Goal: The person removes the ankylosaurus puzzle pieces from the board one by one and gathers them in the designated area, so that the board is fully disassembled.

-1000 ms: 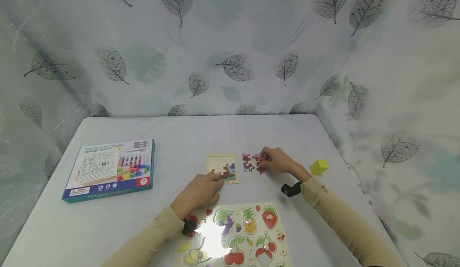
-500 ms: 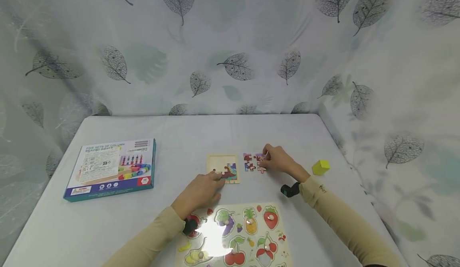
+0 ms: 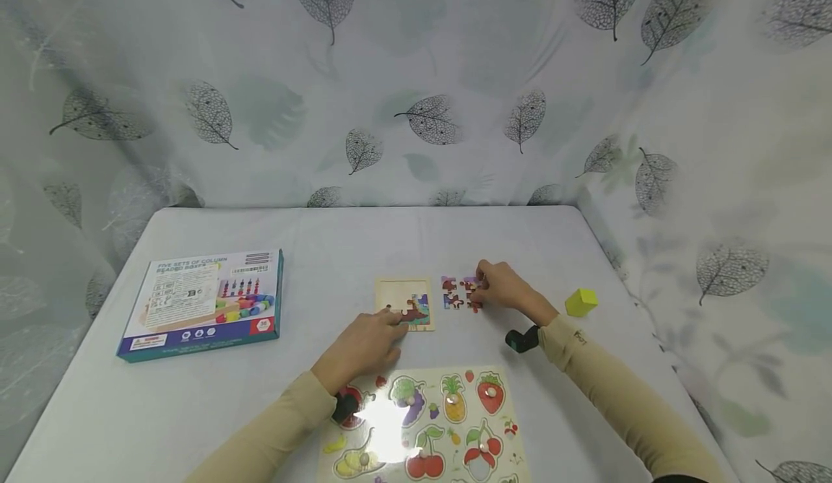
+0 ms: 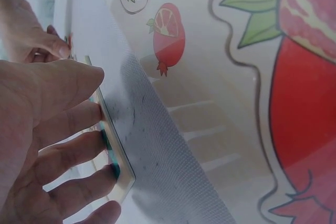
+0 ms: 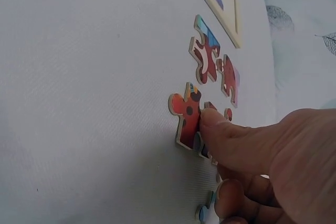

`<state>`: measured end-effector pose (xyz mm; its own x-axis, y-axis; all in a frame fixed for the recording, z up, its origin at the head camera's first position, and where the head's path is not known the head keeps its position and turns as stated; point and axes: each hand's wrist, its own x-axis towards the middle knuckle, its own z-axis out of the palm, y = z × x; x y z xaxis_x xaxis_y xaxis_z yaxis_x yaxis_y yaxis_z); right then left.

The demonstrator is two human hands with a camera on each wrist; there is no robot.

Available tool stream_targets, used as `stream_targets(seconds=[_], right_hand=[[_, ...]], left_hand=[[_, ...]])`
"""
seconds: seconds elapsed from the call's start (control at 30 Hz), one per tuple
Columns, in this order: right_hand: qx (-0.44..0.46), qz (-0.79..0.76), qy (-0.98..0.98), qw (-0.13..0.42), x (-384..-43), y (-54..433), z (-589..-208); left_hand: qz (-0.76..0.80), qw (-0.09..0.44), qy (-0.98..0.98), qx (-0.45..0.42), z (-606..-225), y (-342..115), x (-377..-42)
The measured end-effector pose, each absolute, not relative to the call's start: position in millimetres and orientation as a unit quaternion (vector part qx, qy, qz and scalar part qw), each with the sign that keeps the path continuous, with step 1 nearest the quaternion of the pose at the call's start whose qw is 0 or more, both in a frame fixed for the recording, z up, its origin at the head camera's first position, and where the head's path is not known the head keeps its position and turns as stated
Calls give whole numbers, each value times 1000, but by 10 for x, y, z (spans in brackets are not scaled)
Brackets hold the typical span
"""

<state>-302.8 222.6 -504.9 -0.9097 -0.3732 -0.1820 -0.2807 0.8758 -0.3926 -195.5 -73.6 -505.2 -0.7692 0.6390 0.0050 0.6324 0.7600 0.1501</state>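
Note:
My left hand [image 3: 361,344] lies with its fingers extended over the lower left of a small wooden jigsaw tray [image 3: 398,294], which has picture pieces fitted in its lower part. In the left wrist view its fingertips rest along the edge of the tray [image 4: 119,166]. Right of the tray, several loose jigsaw pieces [image 3: 450,299] lie in a cluster on the table. My right hand [image 3: 503,289] holds the cluster's right side between thumb and curled fingers. In the right wrist view the thumb [image 5: 215,121] touches a red jigsaw piece [image 5: 188,124] with dark dots; the fingers hide other pieces.
A fruit peg-puzzle board [image 3: 464,425] lies in front, partly beneath the left forearm, with bright glare. A boxed bead set [image 3: 201,302] lies at left. A yellow block [image 3: 581,302] stands right of the right hand. A leaf-print curtain [image 3: 416,71] hangs behind the table.
The lower right loose pieces have shifted slightly, closer to the others, under the right hand's fingers. My left hand keeps its place on the tray. The head view has drifted slightly.

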Motion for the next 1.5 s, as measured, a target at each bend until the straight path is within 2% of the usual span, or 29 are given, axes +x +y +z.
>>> stream_targets(seconds=[0.43,0.8,0.93,1.17,1.5], right_hand=[[-169,-192,957,138,-2998,2223,-5033],[-206,-244,946,63,-3049,2008,-4574],[-248,-240,935,78,-2972,1761,-4553],[-330,-145,923,137,-2796,1392,-4863],[-283,-96,940,167,-2817,1223,-5025]], left_hand=[[72,14,935,346,-5049,-737,-1958],[75,34,937,338,-5016,-734,-1945],[75,43,939,333,-5016,-739,-1945],[64,33,937,342,-5043,-733,-1965],[61,23,937,343,-5049,-738,-1965]])
